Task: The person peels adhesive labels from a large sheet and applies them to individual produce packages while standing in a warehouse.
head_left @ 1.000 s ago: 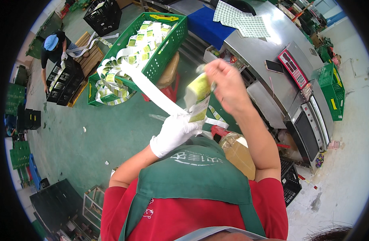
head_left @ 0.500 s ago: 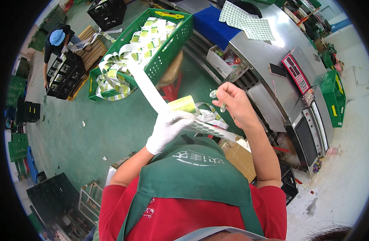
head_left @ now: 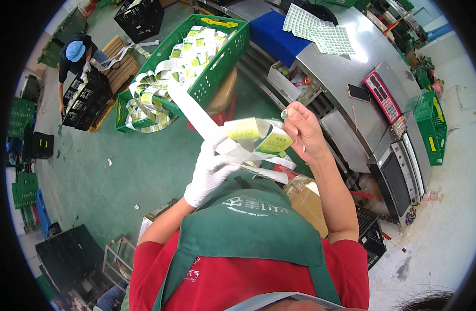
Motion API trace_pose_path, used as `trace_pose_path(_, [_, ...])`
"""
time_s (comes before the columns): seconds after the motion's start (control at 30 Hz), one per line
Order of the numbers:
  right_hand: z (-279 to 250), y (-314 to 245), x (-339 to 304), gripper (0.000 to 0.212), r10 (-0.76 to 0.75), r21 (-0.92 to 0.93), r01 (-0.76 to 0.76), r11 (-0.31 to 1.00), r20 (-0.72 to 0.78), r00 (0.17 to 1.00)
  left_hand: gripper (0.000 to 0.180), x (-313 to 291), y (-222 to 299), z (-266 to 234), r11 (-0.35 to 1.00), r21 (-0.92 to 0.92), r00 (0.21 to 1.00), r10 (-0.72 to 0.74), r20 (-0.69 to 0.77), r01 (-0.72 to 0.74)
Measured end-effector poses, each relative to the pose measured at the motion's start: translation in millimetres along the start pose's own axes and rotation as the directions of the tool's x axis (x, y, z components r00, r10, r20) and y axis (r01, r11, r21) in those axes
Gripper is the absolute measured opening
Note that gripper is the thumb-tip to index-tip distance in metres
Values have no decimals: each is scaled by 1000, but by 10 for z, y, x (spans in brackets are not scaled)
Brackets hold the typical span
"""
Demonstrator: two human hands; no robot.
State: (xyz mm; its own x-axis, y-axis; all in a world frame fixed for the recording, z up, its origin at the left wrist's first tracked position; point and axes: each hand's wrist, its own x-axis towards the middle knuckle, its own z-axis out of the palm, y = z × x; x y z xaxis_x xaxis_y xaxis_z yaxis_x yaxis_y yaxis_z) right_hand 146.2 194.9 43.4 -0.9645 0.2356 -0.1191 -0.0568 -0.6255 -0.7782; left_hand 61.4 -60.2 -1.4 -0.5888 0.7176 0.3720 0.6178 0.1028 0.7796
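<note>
My left hand [head_left: 207, 173], in a white glove, is closed on a long white label strip [head_left: 194, 110] with yellow-green labels [head_left: 275, 143]. That strip runs up to the heap of labels in a green crate. Under the same hand juts the pale edge of a sheet [head_left: 269, 174]. My right hand [head_left: 308, 136] is bare, its fingers pinched together beside the strip's looped end. A small green-and-white sticker [head_left: 284, 113] sits at its fingertips, and another small pale piece shows lower on the fingers.
Ahead stands the perforated green crate [head_left: 228, 58]. A steel table [head_left: 328, 72] at right bears sticker sheets [head_left: 321, 31], a phone [head_left: 358, 93] and a red scale [head_left: 382, 96]. A cardboard box [head_left: 306, 205] lies below my right arm. Far left, a person in a blue hat [head_left: 75, 51] bends over black crates [head_left: 88, 101].
The strip's labels have swung right, up to my right hand, and a green label now faces up there. My right hand has lowered slightly and turned. The sheet under my left hand has tilted.
</note>
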Motion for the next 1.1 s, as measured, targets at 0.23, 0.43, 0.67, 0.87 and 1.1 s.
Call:
trace_pose_path(0.23, [201, -42, -120, 10, -190, -575, 174, 800, 32, 981, 12, 41, 220, -163, 964, -202, 979, -145, 142, 172])
trace_pose_path(0.43, [381, 132, -123, 10, -59, -308, 69, 949, 41, 997, 16, 229, 459, 98, 774, -345, 819, -365, 443, 531])
trace_pose_path(0.67, [-121, 182, 152, 15, -19, 351, 41, 936, -67, 998, 13, 9, 229, 176, 980, -3, 926, 189, 326, -199])
trace_pose_path(0.87, [-57, 108, 215, 14, -160, 209, 200, 957, -193, 968, 13, -150, 100, 228, 997, -50, 931, 68, 359, -53])
trace_pose_path(1.1, [380, 100, 36, 12, -279, -399, 246, 883, -26, 960, 10, 205, 305, 109, 800, -436, 868, -202, 453, 413])
